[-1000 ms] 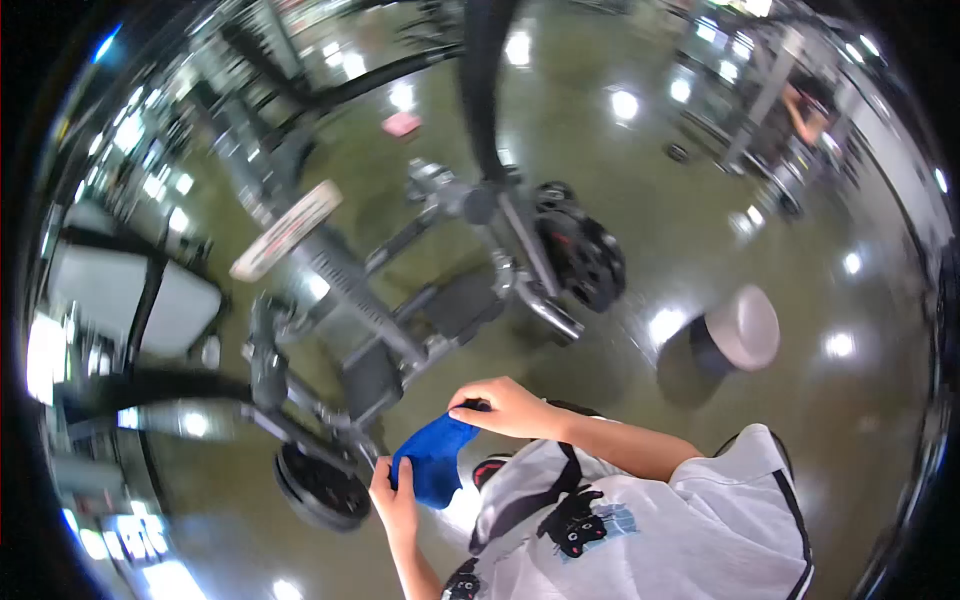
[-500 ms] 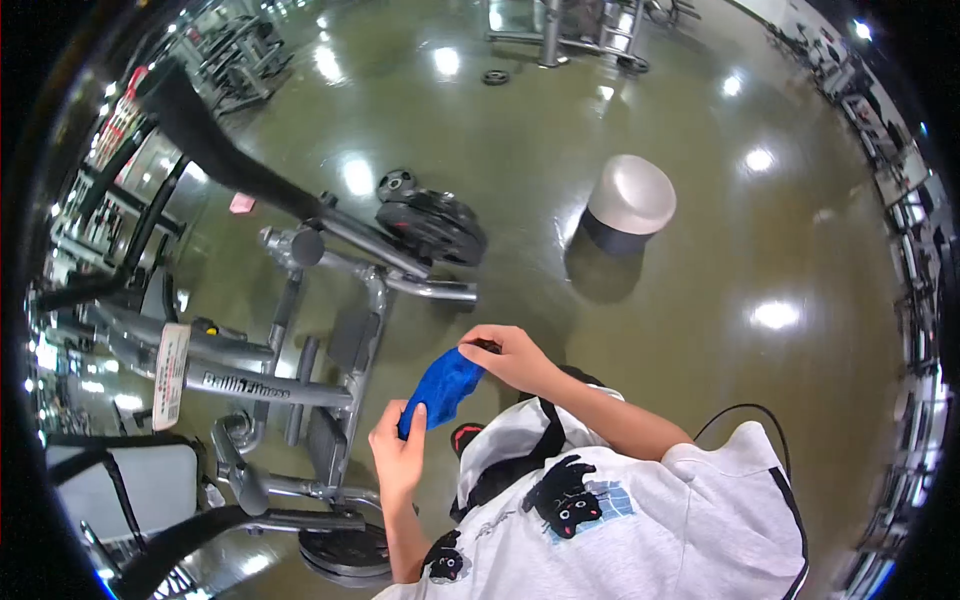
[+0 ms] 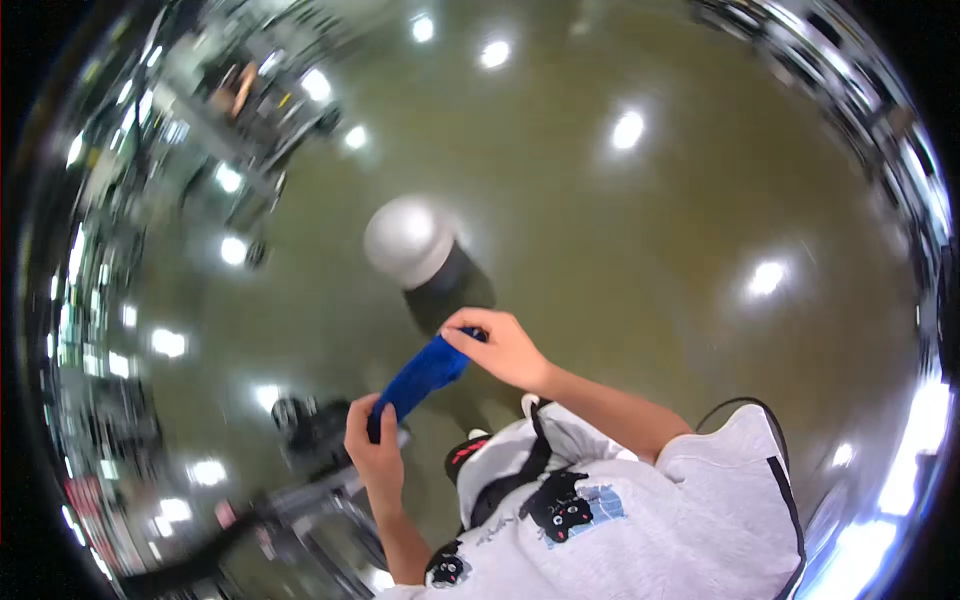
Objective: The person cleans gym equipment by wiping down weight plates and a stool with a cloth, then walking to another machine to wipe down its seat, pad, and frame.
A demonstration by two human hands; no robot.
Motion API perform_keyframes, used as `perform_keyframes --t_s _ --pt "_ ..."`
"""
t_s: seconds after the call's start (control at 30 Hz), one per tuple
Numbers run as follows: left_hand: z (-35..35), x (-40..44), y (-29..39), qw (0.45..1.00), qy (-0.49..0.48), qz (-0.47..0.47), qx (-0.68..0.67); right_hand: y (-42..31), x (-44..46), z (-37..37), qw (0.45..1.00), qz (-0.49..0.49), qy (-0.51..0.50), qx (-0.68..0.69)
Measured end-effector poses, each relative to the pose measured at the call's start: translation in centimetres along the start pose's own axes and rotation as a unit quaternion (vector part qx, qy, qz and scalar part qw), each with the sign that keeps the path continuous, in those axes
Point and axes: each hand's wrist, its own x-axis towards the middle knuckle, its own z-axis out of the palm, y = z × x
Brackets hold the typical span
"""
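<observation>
A blue cloth [image 3: 424, 374] is stretched on a slant between my two hands, in front of my body. My left hand [image 3: 375, 443] pinches its lower end, thumb on top. The upper end is gripped by my right hand [image 3: 503, 347], with thumb and fingers closed; a dark bit shows beside those fingers. The cloth looks soft and slightly crumpled along its lower edge. Nothing else touches either hand.
A round stool [image 3: 408, 240] with a pale top and dark base stands on the shiny floor ahead. Blurred grey exercise equipment [image 3: 310, 515] with weight plates [image 3: 318, 432] is at lower left. More machines line the left and upper right edges. My shoe [image 3: 466, 455] shows below.
My view has turned to the right, so the stool and the machine have shifted leftward in the picture. Both hands still hold the cloth, which now looks longer and straighter.
</observation>
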Motion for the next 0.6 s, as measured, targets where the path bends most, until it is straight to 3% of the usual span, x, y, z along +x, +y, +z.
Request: perform_keyframes --t_s 0.1,0.23,0.3,0.37,0.5,0.6 --pt "4.3 5.0 -0.2 0.988 -0.112 0.101 -0.017 -0.6 -1.0 -3.3 0.990 0.003 0.143 0.018" --pt "11.0 8.9 1.1 0.931 -0.338 0.137 -0.015 -2.3 -5.4 -7.0 0.946 -0.051 0.311 -0.070" --pt "14.9 10.6 1.5 0.861 -0.475 0.176 -0.038 -2.7 -7.8 -8.5 0.909 -0.064 0.397 -0.109" --pt "17.4 11.2 3.2 0.787 -0.575 0.222 0.031 -2.9 -10.4 -8.5 0.861 -0.061 0.489 -0.127" --pt "22.1 10.7 7.3 0.690 -0.599 0.404 0.031 -3.6 -14.4 -6.7 0.782 -0.003 0.616 -0.100" --pt "26.6 9.9 5.8 0.653 -0.633 0.407 -0.083 -1.5 -15.8 -4.1 0.722 0.011 0.672 -0.165"
